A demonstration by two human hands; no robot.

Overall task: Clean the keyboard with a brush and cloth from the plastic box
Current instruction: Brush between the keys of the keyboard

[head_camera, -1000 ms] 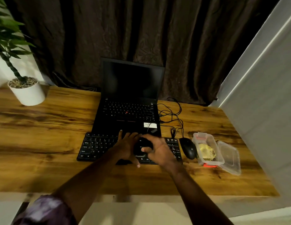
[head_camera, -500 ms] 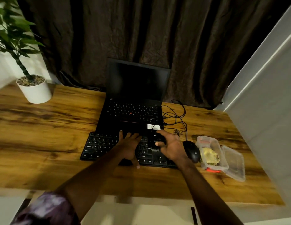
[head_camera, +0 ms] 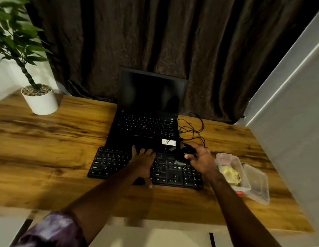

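Note:
A black keyboard [head_camera: 112, 163] lies on the wooden desk in front of an open laptop. My left hand [head_camera: 143, 162] rests flat on the middle of the keyboard, fingers straight. My right hand [head_camera: 202, 160] grips a black brush [head_camera: 188, 150] over the keyboard's right part; its pale bristles [head_camera: 180, 163] touch the keys there. To the right stands the open clear plastic box [head_camera: 226, 157] with a yellow cloth [head_camera: 230, 173] inside. The mouse is hidden behind my right hand.
The box's clear lid [head_camera: 257, 182] lies right of the box. A black laptop [head_camera: 149, 125] sits behind the keyboard, with tangled cables [head_camera: 192, 127] at its right. A white potted plant [head_camera: 40, 100] stands far left. A grey wall [head_camera: 288, 122] borders the desk on the right.
My right hand has carried the brush rightward from the keyboard's middle to its right section. My left hand has stayed on the keys. The view has shifted slightly.

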